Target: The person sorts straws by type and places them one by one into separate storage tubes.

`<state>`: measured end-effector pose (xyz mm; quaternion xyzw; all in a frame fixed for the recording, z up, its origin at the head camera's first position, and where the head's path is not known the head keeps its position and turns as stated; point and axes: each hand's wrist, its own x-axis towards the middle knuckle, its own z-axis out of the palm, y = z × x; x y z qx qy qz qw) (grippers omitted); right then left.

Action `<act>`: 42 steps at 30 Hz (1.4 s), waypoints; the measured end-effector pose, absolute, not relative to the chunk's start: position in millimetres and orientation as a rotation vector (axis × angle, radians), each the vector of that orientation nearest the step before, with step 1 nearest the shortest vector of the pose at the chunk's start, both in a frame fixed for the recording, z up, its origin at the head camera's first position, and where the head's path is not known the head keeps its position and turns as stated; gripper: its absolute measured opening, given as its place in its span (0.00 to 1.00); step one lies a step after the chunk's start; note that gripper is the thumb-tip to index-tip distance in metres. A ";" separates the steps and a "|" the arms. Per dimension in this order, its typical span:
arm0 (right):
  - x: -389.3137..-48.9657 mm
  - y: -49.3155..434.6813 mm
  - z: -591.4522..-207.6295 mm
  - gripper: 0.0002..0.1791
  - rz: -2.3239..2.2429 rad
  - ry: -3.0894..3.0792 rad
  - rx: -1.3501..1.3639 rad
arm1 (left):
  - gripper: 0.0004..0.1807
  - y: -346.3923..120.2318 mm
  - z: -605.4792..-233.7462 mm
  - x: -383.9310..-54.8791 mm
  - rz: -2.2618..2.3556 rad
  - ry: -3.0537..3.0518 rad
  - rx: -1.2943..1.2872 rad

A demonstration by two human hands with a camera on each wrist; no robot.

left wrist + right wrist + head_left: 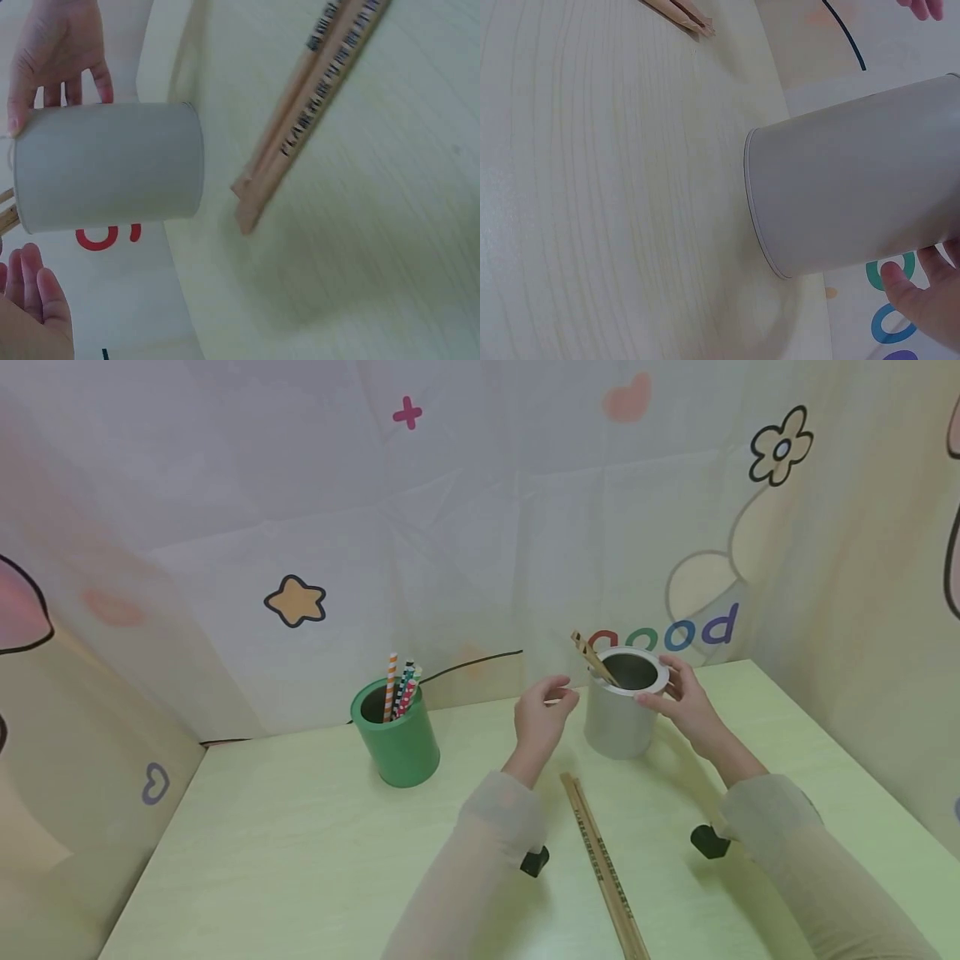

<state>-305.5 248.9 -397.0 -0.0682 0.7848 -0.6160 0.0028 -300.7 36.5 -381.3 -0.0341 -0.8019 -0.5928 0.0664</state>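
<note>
A grey cylindrical canister (618, 727) stands upright on the table. My right hand (692, 710) grips it at the upper right, thumb in front of the pale rim and fingers behind. Thin tan sticks with dark marks (591, 656) lean out over its left rim. My left hand (542, 722) is raised just left of the canister, fingers loosely bent and holding nothing. In the left wrist view its fingers (37, 289) are near the stick ends. Two long brown paper-wrapped sticks with black lettering (600, 860) lie side by side between my forearms.
To the left stands a green cylindrical holder (405, 752) with several patterned straws (401, 689). A printed cloth (465, 543) hangs behind the pale wood-grain table (300, 860), and more cloth closes off both sides. A black device (708, 842) shows under my right sleeve.
</note>
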 end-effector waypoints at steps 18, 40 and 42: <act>-307.0 248.7 -396.8 0.45 -1.917 2.466 -0.207 | 0.24 14.9 -417.0 -285.5 -1.798 -2.694 -0.188; -306.8 248.6 -397.5 0.44 -1.929 2.463 -0.217 | 0.26 9.1 -451.4 -258.9 -1.348 -3.030 -0.459; -307.2 248.6 -397.4 0.44 -1.926 2.465 -0.219 | 0.26 8.1 -451.3 -256.6 -1.324 -3.050 -0.464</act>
